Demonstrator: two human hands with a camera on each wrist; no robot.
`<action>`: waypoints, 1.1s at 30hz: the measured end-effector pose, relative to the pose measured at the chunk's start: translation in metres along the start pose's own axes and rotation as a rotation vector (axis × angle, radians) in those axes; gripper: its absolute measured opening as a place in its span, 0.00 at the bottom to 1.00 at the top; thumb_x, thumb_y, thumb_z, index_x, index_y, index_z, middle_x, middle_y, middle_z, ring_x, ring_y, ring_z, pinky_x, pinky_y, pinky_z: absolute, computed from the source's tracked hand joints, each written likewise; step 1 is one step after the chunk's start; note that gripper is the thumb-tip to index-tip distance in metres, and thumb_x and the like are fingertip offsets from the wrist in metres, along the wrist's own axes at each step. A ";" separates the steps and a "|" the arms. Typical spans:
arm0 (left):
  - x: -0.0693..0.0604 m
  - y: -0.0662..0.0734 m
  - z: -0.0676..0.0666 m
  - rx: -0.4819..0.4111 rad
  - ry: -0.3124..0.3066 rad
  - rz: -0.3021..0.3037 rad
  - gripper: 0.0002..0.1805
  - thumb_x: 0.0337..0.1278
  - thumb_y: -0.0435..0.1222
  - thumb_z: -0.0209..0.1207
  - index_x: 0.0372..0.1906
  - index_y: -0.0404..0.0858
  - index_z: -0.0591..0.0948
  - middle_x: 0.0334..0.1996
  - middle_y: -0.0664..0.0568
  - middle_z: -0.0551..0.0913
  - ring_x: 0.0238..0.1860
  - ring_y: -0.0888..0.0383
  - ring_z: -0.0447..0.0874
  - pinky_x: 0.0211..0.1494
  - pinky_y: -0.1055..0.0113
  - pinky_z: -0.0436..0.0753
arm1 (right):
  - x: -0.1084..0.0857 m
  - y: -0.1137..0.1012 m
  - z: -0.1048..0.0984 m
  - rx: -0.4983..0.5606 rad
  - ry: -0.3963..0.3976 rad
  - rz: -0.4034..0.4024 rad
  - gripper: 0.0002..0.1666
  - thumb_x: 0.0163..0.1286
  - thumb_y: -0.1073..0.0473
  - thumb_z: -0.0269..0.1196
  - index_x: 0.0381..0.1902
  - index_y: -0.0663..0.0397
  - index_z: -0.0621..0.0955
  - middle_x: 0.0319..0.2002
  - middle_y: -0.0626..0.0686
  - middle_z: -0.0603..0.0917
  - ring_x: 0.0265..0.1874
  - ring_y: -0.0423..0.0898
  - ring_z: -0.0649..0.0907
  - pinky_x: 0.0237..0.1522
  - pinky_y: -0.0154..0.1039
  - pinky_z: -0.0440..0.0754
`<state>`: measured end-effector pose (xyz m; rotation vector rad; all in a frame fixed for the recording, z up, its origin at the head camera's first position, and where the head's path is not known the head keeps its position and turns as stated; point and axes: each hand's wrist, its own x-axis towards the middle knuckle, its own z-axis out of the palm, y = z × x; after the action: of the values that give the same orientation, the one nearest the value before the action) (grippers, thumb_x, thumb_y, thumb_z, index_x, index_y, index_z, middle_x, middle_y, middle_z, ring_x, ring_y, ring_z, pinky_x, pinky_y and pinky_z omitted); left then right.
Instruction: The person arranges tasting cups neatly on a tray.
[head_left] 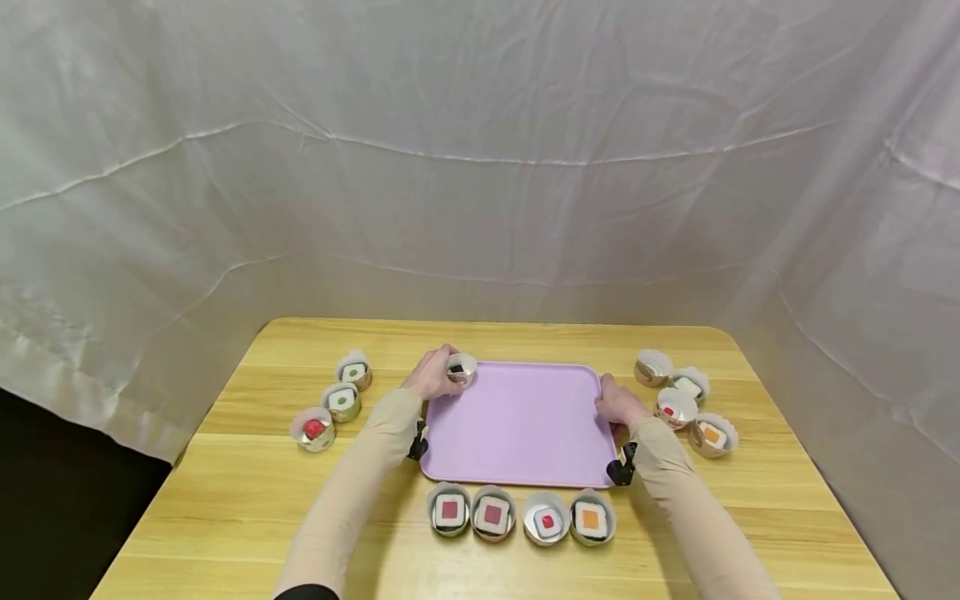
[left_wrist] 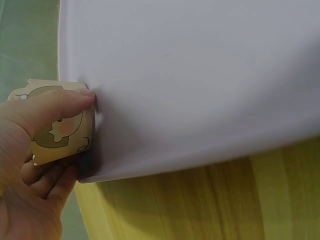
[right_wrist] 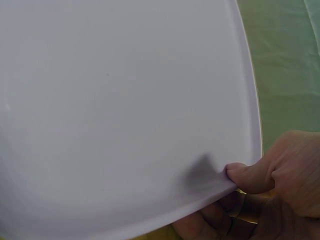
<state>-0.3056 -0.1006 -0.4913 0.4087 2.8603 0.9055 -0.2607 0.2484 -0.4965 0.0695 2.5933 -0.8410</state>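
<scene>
A paper cup is gripped by the left hand at the tray's ten o'clock corner; the tray is pinched at two o'clock by the right hand, seemingly for steadiness.

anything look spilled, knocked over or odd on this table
Nothing stands out: no spill or damage shows on the table or purple tray, and none of the cups lies knocked over. Their front row just has a small gap mid-way.
</scene>
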 end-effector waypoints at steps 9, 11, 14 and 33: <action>-0.001 0.000 0.000 -0.018 -0.007 -0.018 0.33 0.45 0.32 0.75 0.59 0.30 0.74 0.55 0.37 0.82 0.57 0.44 0.82 0.67 0.53 0.80 | 0.002 0.000 -0.001 -0.005 0.002 -0.007 0.23 0.76 0.64 0.45 0.63 0.72 0.57 0.36 0.71 0.76 0.22 0.53 0.83 0.19 0.42 0.86; -0.001 0.000 0.000 -0.018 -0.007 -0.018 0.34 0.45 0.32 0.75 0.59 0.30 0.74 0.55 0.36 0.82 0.57 0.44 0.81 0.67 0.52 0.80 | 0.001 -0.001 0.000 -0.005 0.000 -0.004 0.24 0.76 0.64 0.45 0.63 0.72 0.57 0.36 0.71 0.76 0.22 0.53 0.83 0.19 0.42 0.86; -0.002 -0.001 0.001 -0.020 -0.002 -0.014 0.34 0.45 0.32 0.75 0.59 0.30 0.73 0.55 0.36 0.82 0.58 0.43 0.81 0.67 0.52 0.80 | 0.000 -0.002 0.000 -0.004 -0.002 -0.003 0.25 0.76 0.64 0.45 0.64 0.72 0.56 0.38 0.72 0.76 0.23 0.54 0.83 0.20 0.42 0.86; -0.006 -0.003 0.002 -0.127 0.026 -0.022 0.56 0.34 0.36 0.80 0.73 0.31 0.62 0.67 0.36 0.72 0.69 0.42 0.67 0.77 0.49 0.69 | 0.001 -0.002 0.000 0.001 -0.001 0.015 0.25 0.77 0.63 0.45 0.66 0.72 0.55 0.42 0.74 0.75 0.24 0.55 0.83 0.20 0.42 0.86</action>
<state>-0.3001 -0.1038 -0.4948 0.3537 2.8038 1.0892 -0.2624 0.2465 -0.4957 0.0885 2.5885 -0.8364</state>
